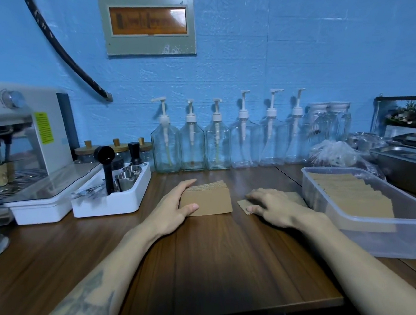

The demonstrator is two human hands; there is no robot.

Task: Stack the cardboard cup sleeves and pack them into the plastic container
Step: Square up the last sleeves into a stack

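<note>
A stack of brown cardboard cup sleeves (211, 200) stands on edge in the middle of the wooden table. My left hand (175, 207) grips its left end, fingers over the top and thumb on the front face. My right hand (270, 206) lies flat on a loose sleeve (247, 205) lying on the table to the right of the stack; most of that sleeve is hidden under the hand. A clear plastic container (387, 241) stands at the right and holds a row of several sleeves (352, 194).
A white tray (110, 205) with metal cups and a tamper stands left of the stack. An espresso machine (22, 144) fills the far left. Pump bottles (216, 146) line the blue wall. Steel pans (411, 170) sit behind the container.
</note>
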